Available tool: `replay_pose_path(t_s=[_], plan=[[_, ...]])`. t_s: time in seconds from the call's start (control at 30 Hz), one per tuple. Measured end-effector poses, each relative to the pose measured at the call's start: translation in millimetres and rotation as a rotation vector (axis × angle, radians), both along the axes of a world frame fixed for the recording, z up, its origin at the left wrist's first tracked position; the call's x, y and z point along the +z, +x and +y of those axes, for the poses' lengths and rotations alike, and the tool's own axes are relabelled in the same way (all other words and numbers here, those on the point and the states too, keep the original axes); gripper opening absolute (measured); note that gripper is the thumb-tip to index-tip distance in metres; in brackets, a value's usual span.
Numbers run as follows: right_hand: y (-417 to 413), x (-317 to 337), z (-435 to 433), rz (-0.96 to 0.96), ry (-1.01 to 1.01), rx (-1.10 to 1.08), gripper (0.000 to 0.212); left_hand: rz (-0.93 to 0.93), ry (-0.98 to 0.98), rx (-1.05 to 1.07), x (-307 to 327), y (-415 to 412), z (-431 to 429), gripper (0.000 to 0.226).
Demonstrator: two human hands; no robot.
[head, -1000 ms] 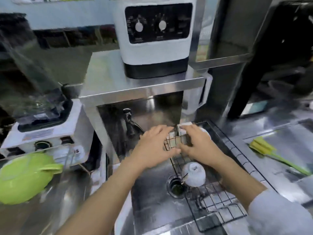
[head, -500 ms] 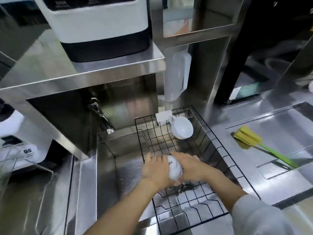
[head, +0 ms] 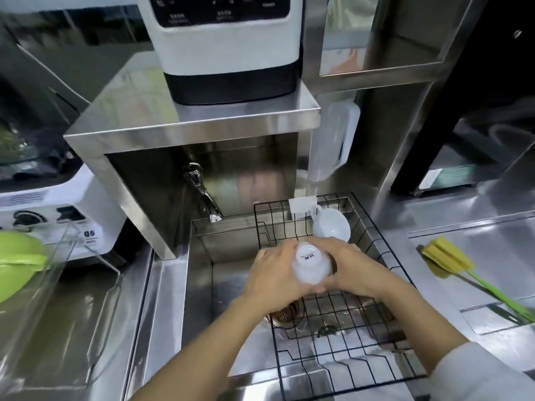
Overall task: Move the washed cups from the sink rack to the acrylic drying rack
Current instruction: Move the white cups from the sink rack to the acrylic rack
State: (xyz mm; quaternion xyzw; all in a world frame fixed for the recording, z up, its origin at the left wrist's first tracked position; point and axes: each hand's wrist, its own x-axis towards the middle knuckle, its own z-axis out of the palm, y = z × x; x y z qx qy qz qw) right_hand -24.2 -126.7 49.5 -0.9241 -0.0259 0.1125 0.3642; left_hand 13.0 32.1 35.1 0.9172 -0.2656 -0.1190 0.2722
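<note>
The left hand (head: 276, 280) and right hand (head: 351, 270) now clasp an inverted white cup (head: 311, 263), lifted off the sink rack (head: 373, 354) since a moment ago; transfer begins.

Bright steel glare, blurred and warped edges.

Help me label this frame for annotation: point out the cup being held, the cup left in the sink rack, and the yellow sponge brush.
held cup (head: 311, 263), head view, upturned base and side
second cup (head: 331, 225), head view, inner bowl
sponge brush (head: 448, 257), head view, yellow sponge head
</note>
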Motion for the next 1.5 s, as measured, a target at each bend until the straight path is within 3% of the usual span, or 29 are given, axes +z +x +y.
replay_pose_path(t_s=[0.1, 0.23, 0.4, 0.8, 0.9, 1.07, 1.5], plan=[[1, 37, 7, -0.059, 0.083, -0.024, 0.065, -0.026, -0.143, 0.040, 31, 6, 21, 0.075], [7, 77, 38, -0.184, 0.097, -0.027, 0.082, -0.008, -0.375, 0.095, 74, 7, 66, 0.072], [15, 115, 105, -0.271, 0.234, 0.099, 0.084, -0.094, -0.487, 0.133, 119, 3, 142, 0.067], [35, 130, 303, -0.335, 0.235, 0.317, 0.079, -0.133, -0.446, 0.223, 144, -7, 339, 0.067], [35, 126, 347, -0.326, 0.248, 0.355, 0.067, -0.086, -0.376, 0.209, 144, -7, 383, 0.070], [35, 114, 413, -0.301, 0.151, 0.388, 0.065, 0.017, -0.333, 0.220, 133, -6, 449, 0.074], [39, 83, 501, -0.200, 0.019, 0.392, 0.068, 0.146, -0.273, 0.259, 100, -3, 529, 0.075]])
